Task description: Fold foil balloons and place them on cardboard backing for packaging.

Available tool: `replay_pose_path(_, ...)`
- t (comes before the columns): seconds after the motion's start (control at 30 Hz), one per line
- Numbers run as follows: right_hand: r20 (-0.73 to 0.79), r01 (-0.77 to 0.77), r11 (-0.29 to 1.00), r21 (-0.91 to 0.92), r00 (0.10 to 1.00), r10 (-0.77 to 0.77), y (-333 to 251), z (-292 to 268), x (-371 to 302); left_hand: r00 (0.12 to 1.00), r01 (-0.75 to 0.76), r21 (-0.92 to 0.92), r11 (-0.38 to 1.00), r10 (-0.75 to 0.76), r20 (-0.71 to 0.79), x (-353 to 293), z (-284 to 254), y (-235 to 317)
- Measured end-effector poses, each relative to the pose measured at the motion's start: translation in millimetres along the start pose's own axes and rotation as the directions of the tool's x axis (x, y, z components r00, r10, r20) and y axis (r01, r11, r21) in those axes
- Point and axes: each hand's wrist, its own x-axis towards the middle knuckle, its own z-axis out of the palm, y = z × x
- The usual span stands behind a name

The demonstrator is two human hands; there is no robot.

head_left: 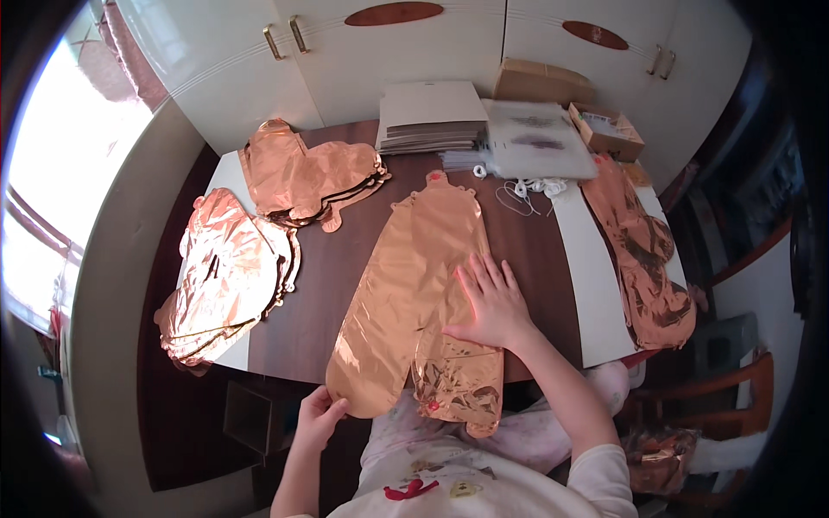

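Note:
A flat copper-coloured foil balloon (389, 285) lies lengthwise on the dark wooden table (544, 276), its lower end hanging past the front edge. A small red spot marks its tabbed top, another its crinkled lower right part. With fingers spread, my right hand (496, 306) rests flat on the balloon's right side. My left hand (319, 416) pinches the rim of its rounded lower left corner between thumb and fingers.
Stacked foil balloons lie at left (220, 276) and back left (311, 173); more foil (635, 250) lies at right. Behind stand stacked white boards (432, 108), clear plastic bags (540, 138), white string (540, 186) and a small open box (609, 129). A wooden chair (734, 397) is at right.

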Motion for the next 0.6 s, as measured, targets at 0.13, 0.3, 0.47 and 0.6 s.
replay_pose_path(0.13, 0.005, -0.005, 1.000, 0.011, 1.000, 0.005, 1, 2, -1, 0.902, -0.427, 0.026, 0.904, 0.428, -0.055, 8, 37, 6)
replay_pose_path(0.3, -0.057, 0.020, 0.997, 0.078, 0.998, -0.015, 0, 0, -3, 0.640, -0.768, 0.264, 0.584, 0.675, 0.367, 20, 101, 52)
replay_pose_path(0.47, -0.394, 0.328, 0.904, 0.276, 0.896, -0.204, 13, 12, -4, 0.586, -0.805, 0.350, 0.479, 0.558, 0.588, 45, 152, 46)
replay_pose_path(0.6, -0.351, 0.450, 0.851, 0.269, 0.869, -0.349, 10, -4, -5, 0.551, -0.835, 0.403, 0.375, 0.562, 0.617, 54, 158, 45)
